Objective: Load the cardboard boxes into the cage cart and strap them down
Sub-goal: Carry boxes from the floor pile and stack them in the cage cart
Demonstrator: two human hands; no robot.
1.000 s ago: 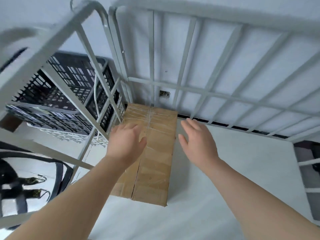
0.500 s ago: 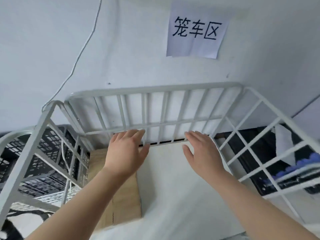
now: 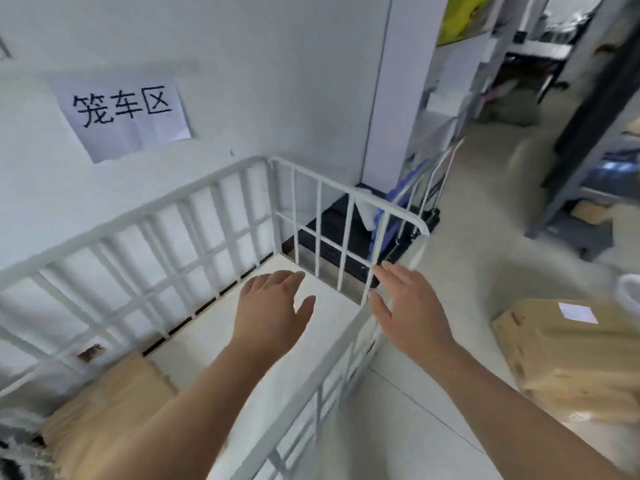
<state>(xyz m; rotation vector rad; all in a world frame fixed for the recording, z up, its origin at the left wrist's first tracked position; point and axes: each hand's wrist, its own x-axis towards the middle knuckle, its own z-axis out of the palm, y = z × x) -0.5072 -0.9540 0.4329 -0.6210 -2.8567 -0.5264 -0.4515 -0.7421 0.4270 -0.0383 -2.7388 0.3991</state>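
Nearest, at the lower left, one cardboard box point(image 3: 104, 407) lies flat on the white deck point(image 3: 221, 341) of the cage cart point(image 3: 156, 206), in its near-left corner; motion blur hides its far edge. Above the deck the left hand point(image 3: 273, 313) hovers palm down, fingers straight and a little apart, thumb spread, holding nothing. The right hand point(image 3: 412, 313) is posed alike and equally empty, level with the cart's right side rail; whether it touches the bars cannot be told. A second ago both hands hung over the box and the view looked straight down into the cart; the view has since swung right and the hands have come away from the box, which stays where it was set. The first box thus reads as loaded, and the turn suggests a reach for the next. To the right, on the floor well apart from the cart, waits a stack of cardboard boxes point(image 3: 568, 348), the top one bearing a white label. No strap is in view, so strapping is not yet begun. Farther off, a paper sign point(image 3: 121, 116) hangs on the wall behind the cart, and blurred shelving point(image 3: 588, 140) stands at far right.
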